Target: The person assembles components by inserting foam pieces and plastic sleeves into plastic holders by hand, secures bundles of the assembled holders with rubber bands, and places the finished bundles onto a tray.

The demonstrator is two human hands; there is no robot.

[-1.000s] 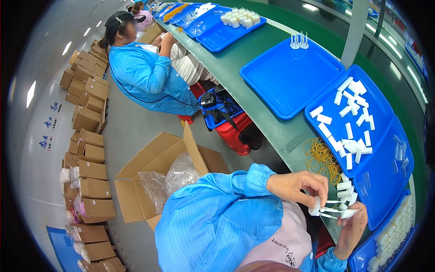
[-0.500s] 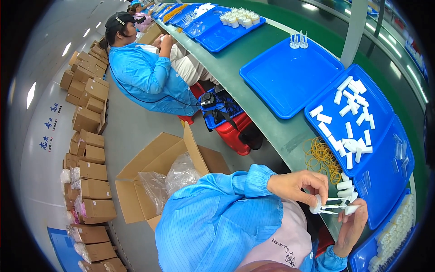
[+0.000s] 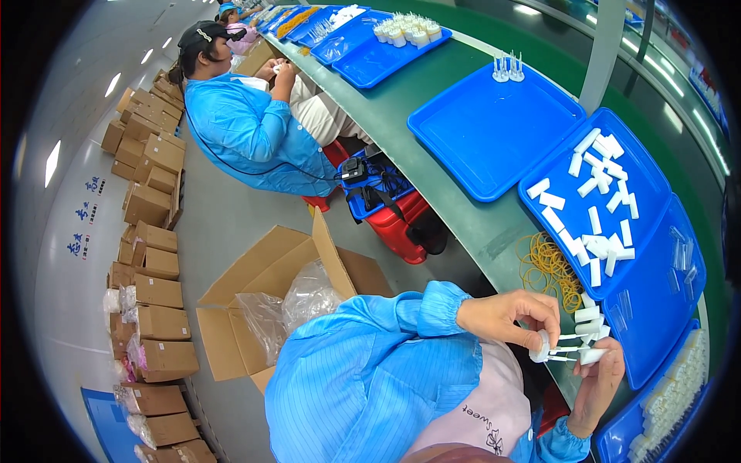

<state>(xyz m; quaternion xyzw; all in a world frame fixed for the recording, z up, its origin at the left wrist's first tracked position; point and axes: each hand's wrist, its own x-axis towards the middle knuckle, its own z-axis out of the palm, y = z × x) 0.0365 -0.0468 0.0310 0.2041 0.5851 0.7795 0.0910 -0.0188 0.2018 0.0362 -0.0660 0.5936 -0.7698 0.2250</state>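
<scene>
holding a white pronged piece (image 3: pixel 543 351) by its round base: left hand (image 3: pixel 515 318), fingers pinched, beside the green bench (image 3: pixel 494 243). right hand (image 3: pixel 600 378) pinches a white cylinder (image 3: pixel 593 356) at the prong tips. piece looks light, stiff; prongs probably fragile, base the safer hold.

Blue striped jacket (image 3: pixel 363 378), gathered cuffs (image 3: pixel 443 310), pale pink shirt (image 3: pixel 486 393)

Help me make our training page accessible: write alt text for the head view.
A person's left hand holds a round white base with thin prongs, the right hand a white piece at the prongs' tips. The green workbench alongside carries blue trays, white cylinders and yellow bands; a co-worker sits farther along.
</scene>
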